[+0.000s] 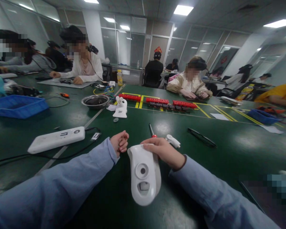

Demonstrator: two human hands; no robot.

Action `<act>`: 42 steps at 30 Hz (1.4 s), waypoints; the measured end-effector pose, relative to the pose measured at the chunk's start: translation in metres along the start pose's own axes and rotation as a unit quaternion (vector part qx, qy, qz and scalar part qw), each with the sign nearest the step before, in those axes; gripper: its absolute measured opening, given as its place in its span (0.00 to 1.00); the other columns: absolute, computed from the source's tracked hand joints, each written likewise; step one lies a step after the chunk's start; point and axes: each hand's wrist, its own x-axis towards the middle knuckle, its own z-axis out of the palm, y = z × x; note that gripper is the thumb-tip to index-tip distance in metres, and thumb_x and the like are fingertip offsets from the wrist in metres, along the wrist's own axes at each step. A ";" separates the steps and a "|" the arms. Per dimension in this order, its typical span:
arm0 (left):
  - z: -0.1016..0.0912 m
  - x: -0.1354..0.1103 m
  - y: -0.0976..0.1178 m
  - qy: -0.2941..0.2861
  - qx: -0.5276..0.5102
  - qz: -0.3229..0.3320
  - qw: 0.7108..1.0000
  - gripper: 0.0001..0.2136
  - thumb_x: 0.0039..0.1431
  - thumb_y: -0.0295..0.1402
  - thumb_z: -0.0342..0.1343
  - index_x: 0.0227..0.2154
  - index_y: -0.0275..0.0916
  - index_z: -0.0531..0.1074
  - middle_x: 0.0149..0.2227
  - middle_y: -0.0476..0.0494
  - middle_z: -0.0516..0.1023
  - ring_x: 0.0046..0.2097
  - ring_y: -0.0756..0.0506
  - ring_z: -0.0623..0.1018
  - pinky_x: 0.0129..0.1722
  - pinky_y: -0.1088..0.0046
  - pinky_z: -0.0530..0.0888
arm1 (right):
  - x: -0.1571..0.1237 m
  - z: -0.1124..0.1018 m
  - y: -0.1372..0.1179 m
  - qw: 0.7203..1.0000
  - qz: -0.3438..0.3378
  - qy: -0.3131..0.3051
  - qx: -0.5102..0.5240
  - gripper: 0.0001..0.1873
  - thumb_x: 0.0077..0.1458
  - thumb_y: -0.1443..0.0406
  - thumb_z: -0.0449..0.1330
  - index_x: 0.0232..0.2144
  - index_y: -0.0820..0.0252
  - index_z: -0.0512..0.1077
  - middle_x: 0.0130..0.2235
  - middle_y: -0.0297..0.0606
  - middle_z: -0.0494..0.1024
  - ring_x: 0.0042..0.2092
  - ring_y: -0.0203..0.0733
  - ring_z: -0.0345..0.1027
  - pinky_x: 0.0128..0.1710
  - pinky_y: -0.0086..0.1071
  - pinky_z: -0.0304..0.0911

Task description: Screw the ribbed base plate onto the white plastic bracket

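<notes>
My right hand (pixel 165 151) grips the top end of a white plastic housing (pixel 144 173) that lies in front of me on the green table (pixel 240 143), its round hole and square opening facing up. My left hand (pixel 119 142) is closed into a loose fist just left of the housing, and what it holds, if anything, is hidden. A red-handled screwdriver (pixel 152 130) lies just beyond my right hand. A small white plastic part (pixel 173 141) rests to the right of my fingers.
A white power strip (pixel 56 139) with a black cable lies at left. Farther off are a blue bin (pixel 16 106), a metal bowl (pixel 95 101), a white stand piece (pixel 120 108), red trays (pixel 157 100) and a black strip (pixel 201 137). Several people sit around the table.
</notes>
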 end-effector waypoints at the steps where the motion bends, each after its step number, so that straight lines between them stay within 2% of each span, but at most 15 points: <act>1: -0.002 -0.001 -0.003 -0.009 0.025 0.010 1.000 0.16 0.54 0.41 0.45 0.16 0.37 0.61 0.07 0.59 0.48 0.09 0.56 0.48 0.08 0.82 0.49 | 0.002 0.006 0.004 0.999 0.003 -0.013 -0.029 0.13 0.47 0.61 0.56 0.32 0.66 0.72 0.29 0.38 0.74 0.28 0.35 0.64 0.28 0.28 0.58; 4: -0.005 -0.003 -0.012 -0.035 0.107 0.047 0.993 0.15 0.49 0.42 0.51 0.15 0.37 0.64 0.06 0.59 0.48 0.10 0.56 0.48 0.09 0.82 0.47 | 0.001 0.009 -0.001 0.982 -0.038 0.018 -0.187 0.12 0.49 0.61 0.56 0.33 0.64 0.73 0.33 0.39 0.74 0.33 0.38 0.66 0.33 0.31 0.59; 6: -0.006 -0.006 -0.016 -0.053 0.157 0.075 0.983 0.15 0.47 0.42 0.53 0.15 0.36 0.68 0.07 0.57 0.52 0.12 0.56 0.51 0.12 0.81 0.48 | -0.003 -0.003 -0.015 0.939 -0.101 0.102 -0.313 0.11 0.49 0.61 0.57 0.34 0.61 0.73 0.36 0.39 0.74 0.37 0.41 0.65 0.36 0.32 0.58; 8: -0.007 -0.010 -0.017 -0.080 0.251 0.144 0.954 0.18 0.48 0.47 0.50 0.19 0.36 0.72 0.10 0.54 0.58 0.15 0.54 0.57 0.15 0.79 0.53 | -0.007 -0.024 -0.026 0.890 -0.127 0.177 -0.399 0.10 0.49 0.62 0.56 0.34 0.59 0.72 0.36 0.39 0.74 0.38 0.42 0.65 0.38 0.33 0.58; 10: -0.010 -0.014 -0.017 -0.129 0.374 0.236 0.888 0.27 0.50 0.55 0.40 0.27 0.38 0.75 0.16 0.49 0.66 0.20 0.51 0.64 0.22 0.76 0.60 | -0.007 -0.050 -0.026 0.868 -0.076 0.199 -0.448 0.11 0.49 0.61 0.57 0.35 0.58 0.71 0.36 0.38 0.74 0.38 0.43 0.65 0.38 0.34 0.57; 12: -0.013 -0.017 -0.017 -0.189 0.480 0.296 0.804 0.35 0.47 0.60 0.32 0.38 0.39 0.73 0.23 0.46 0.72 0.25 0.48 0.69 0.27 0.73 0.63 | -0.003 -0.075 -0.012 0.870 -0.008 0.198 -0.452 0.16 0.41 0.61 0.63 0.36 0.59 0.71 0.35 0.40 0.74 0.38 0.46 0.65 0.38 0.35 0.57; 15: -0.018 -0.019 -0.014 -0.243 0.572 0.304 0.722 0.42 0.35 0.64 0.43 0.49 0.39 0.66 0.28 0.43 0.75 0.28 0.44 0.72 0.31 0.72 0.65 | 0.009 -0.098 0.017 0.882 0.039 0.201 -0.425 0.12 0.29 0.67 0.67 0.22 0.62 0.71 0.24 0.38 0.72 0.32 0.46 0.66 0.32 0.34 0.57; 17: -0.018 -0.021 -0.012 -0.238 0.625 0.304 0.678 0.43 0.30 0.59 0.53 0.52 0.40 0.63 0.27 0.44 0.75 0.29 0.43 0.73 0.33 0.71 0.66 | 0.016 -0.102 0.027 0.895 0.039 0.211 -0.392 0.09 0.30 0.68 0.66 0.16 0.61 0.67 0.20 0.35 0.69 0.30 0.44 0.66 0.30 0.32 0.57; 19: -0.016 -0.023 -0.011 -0.217 0.665 0.304 0.646 0.41 0.30 0.53 0.58 0.52 0.42 0.62 0.26 0.47 0.74 0.29 0.43 0.74 0.34 0.71 0.66 | 0.018 -0.096 0.025 0.913 0.019 0.219 -0.343 0.09 0.36 0.65 0.63 0.18 0.61 0.66 0.21 0.34 0.69 0.30 0.41 0.66 0.29 0.30 0.59; 22: -0.012 -0.024 -0.012 -0.191 0.688 0.305 0.629 0.36 0.32 0.48 0.59 0.50 0.45 0.64 0.24 0.49 0.74 0.28 0.44 0.74 0.32 0.73 0.66 | 0.011 -0.068 0.005 0.949 -0.017 0.201 -0.243 0.11 0.45 0.59 0.57 0.28 0.61 0.65 0.26 0.34 0.70 0.27 0.36 0.66 0.26 0.28 0.61; 24: -0.010 -0.024 -0.014 -0.179 0.695 0.307 0.625 0.36 0.32 0.47 0.60 0.50 0.46 0.63 0.24 0.50 0.73 0.27 0.44 0.74 0.30 0.73 0.66 | 0.001 -0.043 -0.008 0.984 -0.049 0.130 -0.115 0.13 0.43 0.58 0.59 0.27 0.61 0.63 0.25 0.32 0.69 0.26 0.36 0.65 0.25 0.28 0.61; 27: -0.008 -0.023 -0.017 -0.178 0.697 0.315 0.619 0.35 0.33 0.48 0.60 0.49 0.45 0.64 0.21 0.50 0.72 0.24 0.44 0.73 0.25 0.74 0.64 | -0.014 -0.010 -0.017 0.991 -0.092 0.078 -0.050 0.14 0.40 0.59 0.62 0.25 0.60 0.63 0.23 0.31 0.67 0.24 0.34 0.62 0.23 0.27 0.59; 30: -0.008 -0.022 -0.018 -0.192 0.681 0.327 0.626 0.30 0.33 0.46 0.61 0.44 0.44 0.68 0.20 0.51 0.71 0.22 0.45 0.71 0.22 0.74 0.62 | -0.021 0.006 -0.015 0.982 -0.130 0.077 -0.115 0.13 0.40 0.60 0.63 0.26 0.60 0.64 0.24 0.31 0.68 0.25 0.34 0.62 0.24 0.27 0.59; 36: -0.008 -0.022 -0.016 -0.210 0.656 0.348 0.636 0.22 0.34 0.43 0.61 0.37 0.45 0.70 0.18 0.52 0.69 0.20 0.47 0.69 0.20 0.75 0.59 | -0.023 0.011 -0.010 0.959 -0.150 0.053 -0.234 0.12 0.42 0.63 0.63 0.28 0.59 0.64 0.25 0.29 0.68 0.25 0.33 0.61 0.23 0.25 0.57; 42: -0.009 -0.022 -0.015 -0.218 0.673 0.337 0.622 0.29 0.36 0.46 0.60 0.46 0.47 0.65 0.19 0.53 0.70 0.21 0.47 0.71 0.22 0.75 0.60 | -0.029 0.012 -0.012 0.923 -0.136 0.033 -0.358 0.13 0.42 0.64 0.64 0.31 0.58 0.65 0.29 0.32 0.71 0.30 0.37 0.65 0.28 0.28 0.57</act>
